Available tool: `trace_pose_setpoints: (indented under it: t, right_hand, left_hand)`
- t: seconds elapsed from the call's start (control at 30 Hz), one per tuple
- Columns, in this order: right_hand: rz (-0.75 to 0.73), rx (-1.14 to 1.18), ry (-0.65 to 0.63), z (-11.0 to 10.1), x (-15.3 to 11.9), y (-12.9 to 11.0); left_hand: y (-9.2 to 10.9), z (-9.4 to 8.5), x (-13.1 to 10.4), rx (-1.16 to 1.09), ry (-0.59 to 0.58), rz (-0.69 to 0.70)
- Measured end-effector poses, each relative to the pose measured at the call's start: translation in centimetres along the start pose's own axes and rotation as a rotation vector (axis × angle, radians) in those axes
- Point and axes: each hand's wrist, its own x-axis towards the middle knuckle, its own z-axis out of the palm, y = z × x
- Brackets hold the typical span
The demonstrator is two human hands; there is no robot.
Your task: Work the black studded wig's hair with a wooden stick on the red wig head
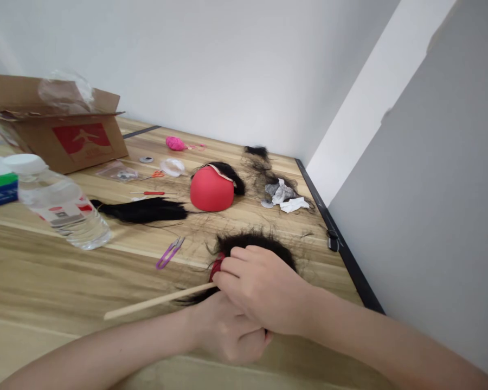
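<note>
A pale wooden stick (158, 301) points to the left, its other end under the fingers of my right hand (264, 284). That hand is closed around the stick and lies across my left hand (228, 330). My left hand is curled closed beneath it, and what its fingers hold is hidden. Just beyond both hands is a mass of short black hair (260, 238), with a dark red patch (216, 266) showing at its left side. Purple thread snips (171, 253) lie on the table to the left of the hair.
Farther back stands a red dome (211, 189) with black hair behind it. A black hair bundle (146, 210), tilted water bottle (63, 206), cardboard box (65, 130), orange scissors (154, 174), pink yarn (175, 143) and crumpled tissue (282, 192) surround it. A wall borders the right.
</note>
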Motion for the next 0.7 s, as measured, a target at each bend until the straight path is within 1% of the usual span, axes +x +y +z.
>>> trace_pose_setpoints:
  t: [0.1,0.2,0.3,0.4,0.5,0.6,0.7]
  right_hand:
    - [0.024,-0.029,0.09,0.0,-1.4,-0.5]
    - [0.097,0.009,0.191,0.2,-2.9,-0.7]
    - [0.223,0.157,0.309,0.3,-4.5,-0.7]
    - [0.325,0.329,0.432,0.6,-6.2,-0.8]
    - [0.408,0.445,0.534,1.4,-7.7,-1.2]
    - [0.509,0.495,0.603,2.4,-8.8,-1.8]
    - [0.586,0.507,0.667,3.2,-9.2,-2.4]
  left_hand:
    - [-0.3,0.0,0.1,-0.042,0.071,0.03]
    - [-0.9,-0.5,0.2,-0.067,0.033,0.098]
    - [-1.6,-1.0,0.4,-0.108,-0.002,0.153]
    - [-1.9,-1.3,0.9,-0.153,0.019,0.178]
    - [-1.9,-1.5,1.3,-0.194,0.06,0.165]
    - [-1.8,-1.6,1.6,-0.225,0.106,0.139]
    - [-1.9,-1.7,1.7,-0.249,0.144,0.122]
